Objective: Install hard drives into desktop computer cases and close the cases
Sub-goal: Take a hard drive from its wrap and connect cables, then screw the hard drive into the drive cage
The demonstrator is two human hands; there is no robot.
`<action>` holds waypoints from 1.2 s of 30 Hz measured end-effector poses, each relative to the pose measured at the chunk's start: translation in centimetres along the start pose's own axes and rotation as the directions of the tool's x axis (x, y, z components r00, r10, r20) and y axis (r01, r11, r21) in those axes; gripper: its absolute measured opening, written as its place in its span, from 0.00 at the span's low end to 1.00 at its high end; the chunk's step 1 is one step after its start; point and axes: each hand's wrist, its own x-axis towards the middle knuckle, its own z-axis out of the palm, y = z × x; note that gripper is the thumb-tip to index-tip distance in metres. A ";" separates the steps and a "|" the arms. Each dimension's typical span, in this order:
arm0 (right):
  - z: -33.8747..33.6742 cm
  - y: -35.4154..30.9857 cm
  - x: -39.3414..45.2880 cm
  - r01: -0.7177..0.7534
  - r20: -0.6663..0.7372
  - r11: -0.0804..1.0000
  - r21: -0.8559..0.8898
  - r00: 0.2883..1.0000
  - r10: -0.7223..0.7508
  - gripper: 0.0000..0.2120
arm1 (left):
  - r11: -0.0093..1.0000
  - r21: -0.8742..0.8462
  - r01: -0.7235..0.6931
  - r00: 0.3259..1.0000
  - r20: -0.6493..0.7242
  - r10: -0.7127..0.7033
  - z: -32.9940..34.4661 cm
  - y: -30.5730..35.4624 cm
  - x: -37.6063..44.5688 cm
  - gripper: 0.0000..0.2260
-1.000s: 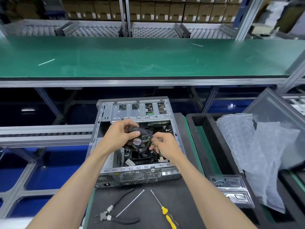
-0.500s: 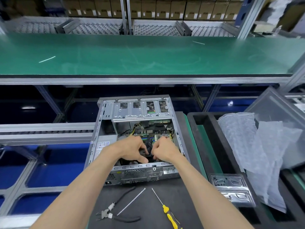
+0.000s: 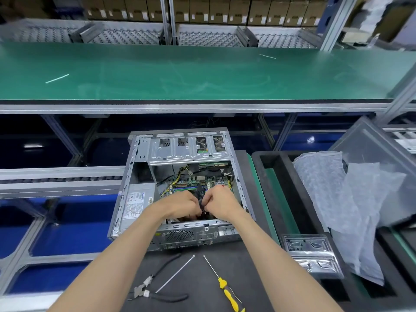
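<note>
Open desktop case [image 3: 180,188] lies on its side on the black mat [image 3: 202,278], long axis running away from me, rear panel nearest. Inside, my left hand [image 3: 182,204] and right hand [image 3: 221,204] curl together, pinching a dark cable [image 3: 201,202], likely a drive lead. Screwdriver [image 3: 227,291] and pliers [image 3: 153,287] lie nearby.

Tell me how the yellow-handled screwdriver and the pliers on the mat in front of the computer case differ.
The screwdriver has a bright yellow handle and one thin straight shaft; the pliers have black handles and a pale metal head. The screwdriver lies to the right, tip toward the computer case; the pliers lie to the left, handles spread apart. Both lie untouched on the dark mat, near a white cable tie.
</note>
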 end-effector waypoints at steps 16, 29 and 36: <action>-4.1 1.5 -3.6 0.125 -0.480 0.952 0.280 0.877 0.026 0.14 | 0.934 0.098 -0.344 0.714 -0.619 0.328 3.3 6.6 3.2 0.06; -4.1 14.8 -11.4 -0.543 -0.324 0.840 -0.017 0.798 0.509 0.02 | 0.763 0.542 -0.351 0.767 -0.300 0.566 9.9 10.8 7.8 0.10; -0.2 17.1 -12.1 -0.596 -0.327 0.802 -0.047 0.768 0.551 0.05 | 0.774 0.538 -0.333 0.751 -0.345 0.563 10.2 10.6 8.4 0.07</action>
